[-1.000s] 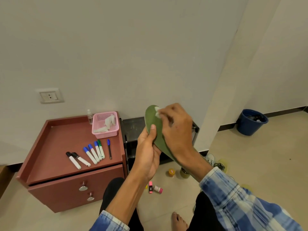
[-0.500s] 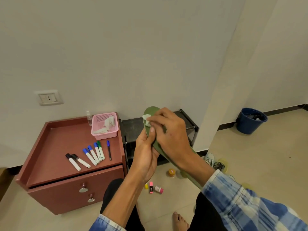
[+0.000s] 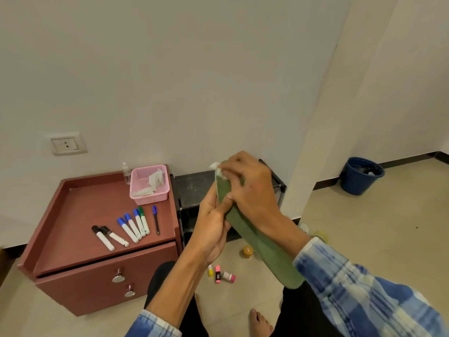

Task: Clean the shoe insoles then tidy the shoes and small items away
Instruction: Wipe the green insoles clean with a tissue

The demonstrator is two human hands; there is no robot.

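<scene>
your left hand (image 3: 211, 231) clamps the green insole (image 3: 268, 254), likely light and floppy, just below the tip where your right hand (image 3: 252, 190) pinches a white wipe (image 3: 217, 167).

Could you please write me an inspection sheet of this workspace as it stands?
Surface: red-brown cabinet top with a raised rim.
Job's things: green insole held up, white wipe at its upper end; small bottles and an orange-lidded jar on the floor.
Clutter: six markers, a pen, a pink basket holding white cloths and a clear bottle, all on the cabinet.
Hands: left hand grips the insole; right hand pinches the wipe against it.
Cables: nothing seen.
Surroundings: black shoe rack, blue bucket, wall socket.
</scene>
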